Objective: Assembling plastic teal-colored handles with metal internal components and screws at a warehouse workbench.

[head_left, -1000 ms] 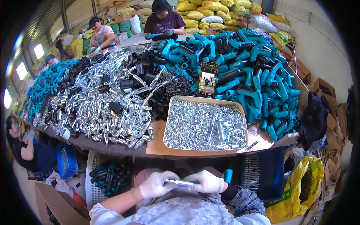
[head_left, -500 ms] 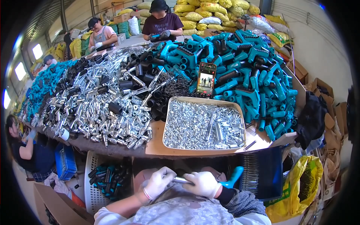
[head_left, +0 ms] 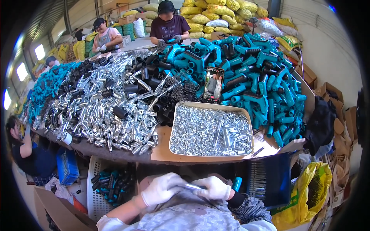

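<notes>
Over my lap, both hands wear white gloves and meet at a slim, shiny metal piece (head_left: 192, 186). My left hand (head_left: 162, 189) is closed on its left end, with the fingertips partly hidden. My right hand (head_left: 214, 188) grips the other end. The exact kind of the piece cannot be made out. A teal plastic handle (head_left: 237, 183) shows just right of my right hand. Beyond my hands, on the table's front edge, sits a cream-rimmed tray (head_left: 208, 155) full of small silver metal parts.
Silver metal fittings (head_left: 108, 119) are heaped left of the tray, teal handles (head_left: 254, 92) behind and right. A phone (head_left: 213, 84) leans on them. Below are a white basket (head_left: 93, 184), a navy bin (head_left: 284, 181) with metal rods, and a yellow sack (head_left: 304, 208). Co-workers sit across the table.
My hands have shifted slightly apart, still on the metal piece. Less of the teal handle shows beside my right hand. The phone's picture has changed.
</notes>
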The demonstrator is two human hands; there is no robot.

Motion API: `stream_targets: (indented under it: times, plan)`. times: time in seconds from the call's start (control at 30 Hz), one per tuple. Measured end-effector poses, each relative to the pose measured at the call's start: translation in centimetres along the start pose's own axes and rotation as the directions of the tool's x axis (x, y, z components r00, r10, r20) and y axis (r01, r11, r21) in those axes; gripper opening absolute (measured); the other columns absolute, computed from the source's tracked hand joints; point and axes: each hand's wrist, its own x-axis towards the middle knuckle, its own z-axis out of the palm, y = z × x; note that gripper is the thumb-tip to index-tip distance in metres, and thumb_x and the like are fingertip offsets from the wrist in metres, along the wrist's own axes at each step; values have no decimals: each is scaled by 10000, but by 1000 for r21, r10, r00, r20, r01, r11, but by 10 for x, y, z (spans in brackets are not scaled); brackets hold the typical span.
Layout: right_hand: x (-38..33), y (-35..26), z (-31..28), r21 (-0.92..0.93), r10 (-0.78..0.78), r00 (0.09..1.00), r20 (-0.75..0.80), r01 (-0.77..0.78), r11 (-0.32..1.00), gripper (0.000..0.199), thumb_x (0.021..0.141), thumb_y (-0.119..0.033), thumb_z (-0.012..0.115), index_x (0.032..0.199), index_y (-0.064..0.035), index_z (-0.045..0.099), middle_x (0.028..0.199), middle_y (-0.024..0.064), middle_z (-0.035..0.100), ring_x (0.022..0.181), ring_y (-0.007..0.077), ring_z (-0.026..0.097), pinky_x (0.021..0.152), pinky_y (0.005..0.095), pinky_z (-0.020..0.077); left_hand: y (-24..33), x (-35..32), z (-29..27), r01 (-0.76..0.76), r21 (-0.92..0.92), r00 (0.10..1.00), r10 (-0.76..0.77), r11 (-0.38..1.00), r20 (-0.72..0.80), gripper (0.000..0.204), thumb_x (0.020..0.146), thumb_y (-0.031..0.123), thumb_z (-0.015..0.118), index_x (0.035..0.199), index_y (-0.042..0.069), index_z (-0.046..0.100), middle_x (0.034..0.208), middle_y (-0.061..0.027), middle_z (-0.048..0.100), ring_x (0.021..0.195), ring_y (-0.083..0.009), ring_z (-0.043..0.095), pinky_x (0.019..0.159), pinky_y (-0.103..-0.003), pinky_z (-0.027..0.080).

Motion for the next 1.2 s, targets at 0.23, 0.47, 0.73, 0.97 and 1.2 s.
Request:
stream_targets:
  times: [0.23, 0.47, 0.73, 0.97, 1.2]
  plan:
    - [2, 5, 5, -1, -6, 1000, -18, 6, 1000, 432, 936, -391, 683, 1200, -49, 704, 942, 226, 723, 869, 386, 714, 771, 439, 566, -4, -8, 5, 298, -208, 941, -323, 932, -99, 262, 895, 203, 735, 1092, 31, 720, 1040, -138, 699, 870, -276, 704, 844, -354, 556]
    - [1, 0, -1, 15, 8, 1000, -3, -8, 1000, 433, 937, -391, 672, 1203, -50, 699, 942, 228, 720, 867, 400, 709, 768, 449, 562, 4, -5, 5, -204, 221, 952, 246, 954, -182, 266, 821, 126, 743, 1082, 75, 737, 1054, -124, 694, 981, -349, 663, 886, -416, 538]
    - [0, 7, 6, 16, -12, 1000, 1, 12, 1000, 433, 935, -395, 672, 1209, -62, 702, 952, 227, 721, 876, 399, 707, 767, 452, 562, -3, -10, 6, -294, 314, 933, 342, 903, -108, 257, 820, 124, 742, 1071, 73, 738, 1104, -138, 688, 1034, -339, 658, 895, -412, 542]
    - [4, 4, 8, 23, -15, 999, 48, 14, 1000, 421, 941, -399, 668, 1210, -76, 702, 957, 225, 720, 882, 395, 708, 769, 453, 562, -4, -15, 13, 269, -246, 957, -288, 931, -43, 289, 915, 210, 694, 1154, 49, 712, 1005, -150, 691, 887, -313, 700, 850, -383, 559]
    - [2, 9, 10, -12, -15, 1000, -4, 15, 1000, 462, 943, -431, 668, 1220, -63, 690, 938, 225, 719, 867, 406, 705, 756, 455, 559, -5, -9, 17, 91, 18, 978, -86, 996, -189, 317, 886, 179, 729, 1181, 70, 692, 1116, -142, 690, 1054, -334, 664, 930, -406, 538]
